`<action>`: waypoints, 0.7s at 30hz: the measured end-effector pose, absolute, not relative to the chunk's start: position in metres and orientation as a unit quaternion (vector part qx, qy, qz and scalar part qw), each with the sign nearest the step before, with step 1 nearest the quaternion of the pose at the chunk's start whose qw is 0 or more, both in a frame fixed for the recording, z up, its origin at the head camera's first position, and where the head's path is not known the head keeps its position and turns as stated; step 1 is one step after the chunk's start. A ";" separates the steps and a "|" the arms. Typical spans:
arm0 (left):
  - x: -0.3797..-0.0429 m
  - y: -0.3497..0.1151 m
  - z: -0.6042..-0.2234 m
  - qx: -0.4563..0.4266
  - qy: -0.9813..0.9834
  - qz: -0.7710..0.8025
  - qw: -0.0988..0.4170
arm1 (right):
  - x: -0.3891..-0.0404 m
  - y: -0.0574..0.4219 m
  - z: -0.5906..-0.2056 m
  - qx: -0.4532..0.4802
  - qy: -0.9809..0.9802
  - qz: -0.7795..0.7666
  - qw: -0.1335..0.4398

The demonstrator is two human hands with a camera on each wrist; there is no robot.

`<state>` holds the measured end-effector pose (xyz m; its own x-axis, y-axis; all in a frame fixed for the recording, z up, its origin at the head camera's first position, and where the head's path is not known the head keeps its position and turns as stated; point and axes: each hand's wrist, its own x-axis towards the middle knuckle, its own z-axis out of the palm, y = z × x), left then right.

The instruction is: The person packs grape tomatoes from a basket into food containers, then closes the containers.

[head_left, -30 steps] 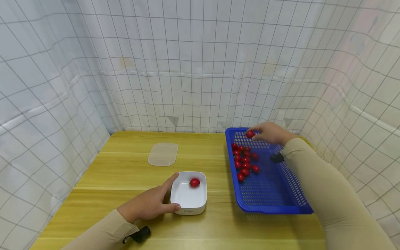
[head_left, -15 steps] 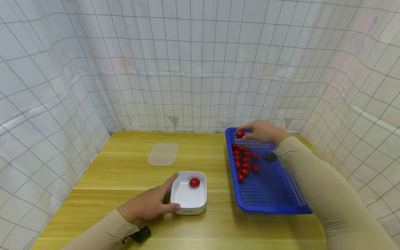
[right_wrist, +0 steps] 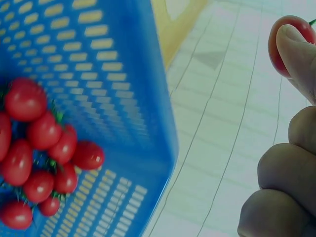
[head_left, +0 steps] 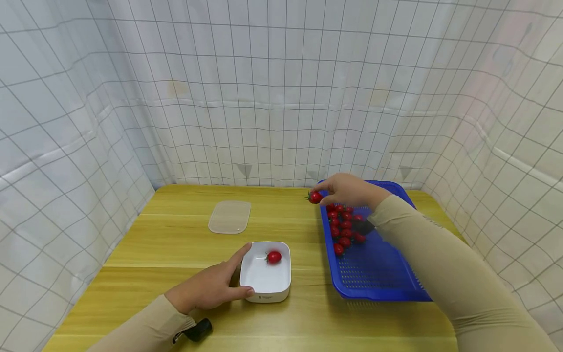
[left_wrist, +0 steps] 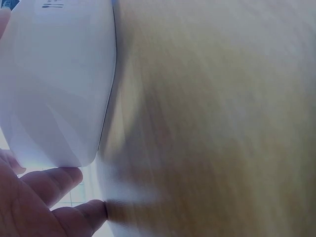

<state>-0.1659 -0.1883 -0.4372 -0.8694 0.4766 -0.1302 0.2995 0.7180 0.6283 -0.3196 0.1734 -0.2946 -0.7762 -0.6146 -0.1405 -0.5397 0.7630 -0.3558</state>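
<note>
My left hand [head_left: 213, 285] grips the left side of a white square food container [head_left: 264, 281], thumb at its near corner and a finger at its far rim. One cherry tomato [head_left: 274, 257] with a green stem lies in the container. In the left wrist view, fingertips touch the wall of the container [left_wrist: 59, 94]. My right hand [head_left: 350, 189] pinches another cherry tomato [head_left: 315, 197] between thumb and finger, just past the far left corner of the blue basket [head_left: 374, 295]. The right wrist view shows the thumb over the held tomato [right_wrist: 276, 47], its other fingers curled.
Several cherry tomatoes [head_left: 346, 233] lie along the left side of the basket. A translucent lid [head_left: 230, 217] lies flat on the wooden table [head_left: 184, 244], behind the container. A white grid-patterned curtain [head_left: 281, 98] encloses the table at the back and sides.
My right hand has moved left with the cherry tomato, from above the basket to past its left rim. The left hand and the container have stayed in place.
</note>
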 end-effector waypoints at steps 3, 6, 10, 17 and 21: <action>-0.166 -0.188 -0.437 0.212 0.916 0.309 0.142 | -0.315 0.163 -0.294 -0.317 0.929 -0.139 0.128; -0.165 -0.189 -0.436 0.212 0.917 0.308 0.142 | -0.311 0.155 -0.295 -0.324 0.927 -0.134 0.132; -0.165 -0.189 -0.435 0.211 0.917 0.307 0.143 | -0.307 0.146 -0.295 -0.335 0.921 -0.136 0.146; -0.164 -0.188 -0.433 0.210 0.916 0.309 0.145 | -0.298 0.133 -0.295 -0.346 0.916 -0.131 0.154; -0.164 -0.188 -0.433 0.209 0.916 0.310 0.148 | -0.295 0.126 -0.296 -0.354 0.913 -0.130 0.155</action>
